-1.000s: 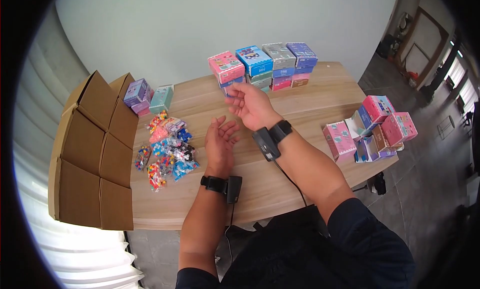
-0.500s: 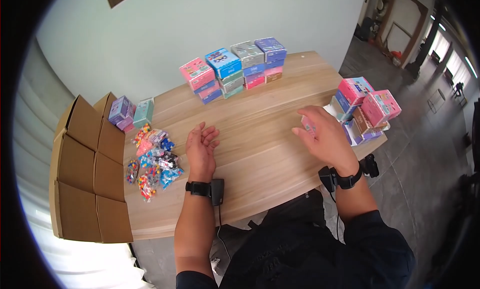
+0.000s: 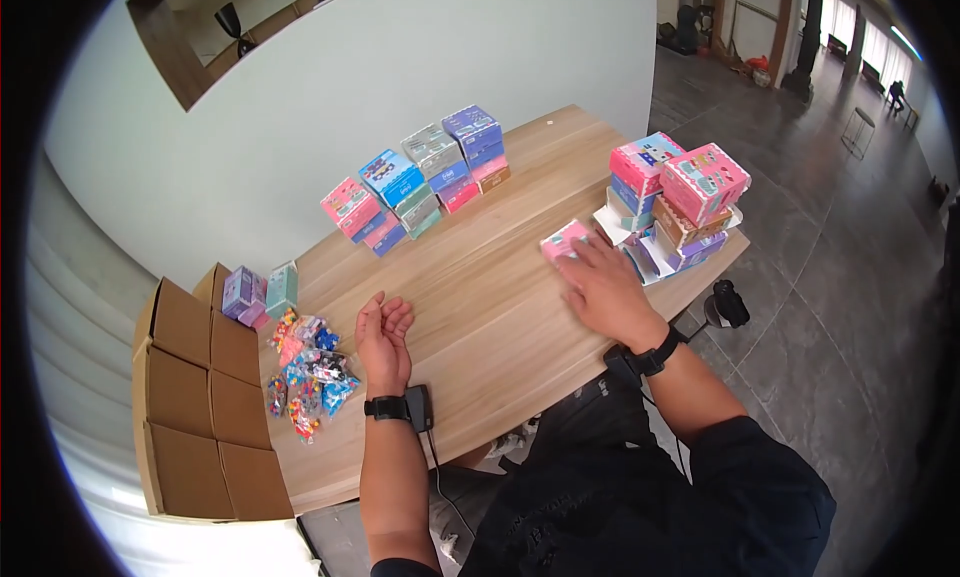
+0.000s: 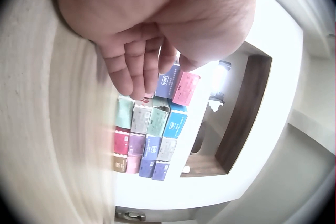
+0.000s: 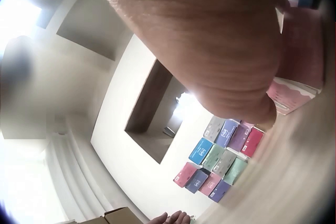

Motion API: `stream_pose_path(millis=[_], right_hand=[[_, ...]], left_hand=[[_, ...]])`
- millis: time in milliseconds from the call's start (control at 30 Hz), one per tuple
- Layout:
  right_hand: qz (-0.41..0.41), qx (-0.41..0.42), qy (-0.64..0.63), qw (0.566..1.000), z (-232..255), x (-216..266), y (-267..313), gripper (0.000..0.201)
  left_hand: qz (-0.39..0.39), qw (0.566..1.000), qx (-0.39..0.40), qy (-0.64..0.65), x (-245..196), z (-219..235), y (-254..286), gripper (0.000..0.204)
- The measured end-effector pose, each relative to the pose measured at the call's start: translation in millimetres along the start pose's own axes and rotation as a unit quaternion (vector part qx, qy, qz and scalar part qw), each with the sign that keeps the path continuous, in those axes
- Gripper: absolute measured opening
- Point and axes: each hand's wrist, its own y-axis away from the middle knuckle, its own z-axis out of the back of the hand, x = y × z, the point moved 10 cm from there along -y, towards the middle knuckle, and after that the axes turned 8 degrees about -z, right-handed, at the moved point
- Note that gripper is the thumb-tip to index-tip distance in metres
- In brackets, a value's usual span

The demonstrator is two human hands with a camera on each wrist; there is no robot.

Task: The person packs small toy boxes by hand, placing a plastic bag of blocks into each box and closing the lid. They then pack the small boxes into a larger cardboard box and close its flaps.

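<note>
My right hand (image 3: 610, 295) reaches over a pink box (image 3: 563, 239) with a printed top at the table's right side. Its spread fingers overlap the box's near part, hiding that side of it. In the right wrist view the palm hides the fingers, and a pink box (image 5: 290, 97) shows just beyond them. My left hand (image 3: 384, 342) is held palm up over the middle-left of the table with loosely bent fingers and nothing in it. Nearest to it are several clear bags of coloured beads or small bricks (image 3: 318, 365).
Four-sided coloured boxes stand stacked in a row (image 3: 391, 182) along the wall. To the right, a pile of boxes (image 3: 703, 184), some with open flaps, sits near the table edge. Brown cardboard cartons (image 3: 185, 397) line the left end, with a few small boxes (image 3: 243, 292) behind the bags.
My right hand has swung from the table's middle to the pink box on the right. The left hand stays palm up near the bags. The head view has turned rightward.
</note>
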Motion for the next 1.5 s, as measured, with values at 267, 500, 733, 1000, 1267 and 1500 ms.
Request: stream_pose_path(millis=[267, 500, 733, 1000, 1267, 1500], right_hand=[[0.116, 0.052, -0.215, 0.968, -15, 51, -27, 0.038], [0.269, 0.093, -0.360, 0.888, -13, 155, -58, 0.046], [0.193, -0.066, -0.381, 0.902, -30, 161, -76, 0.066], [-0.149, 0.269, -0.666, 0.680, -157, 121, -71, 0.067], [-0.217, 0.254, -0.654, 0.679, -162, 106, -72, 0.070], [-0.215, 0.264, -0.657, 0.673, -162, 107, -72, 0.072]], left_hand=[[-0.001, 0.998, 0.040, -0.051, 1, -9, 4, 0.038], [0.083, 0.991, 0.104, 0.003, -3, -52, 23, 0.057], [0.072, 0.991, 0.090, 0.064, -5, -33, 14, 0.043], [0.031, 0.997, 0.073, 0.015, -9, -35, 12, 0.056], [0.037, 0.998, 0.048, 0.013, -9, -32, 11, 0.065], [0.034, 0.998, 0.055, 0.009, -7, -30, 9, 0.063]])
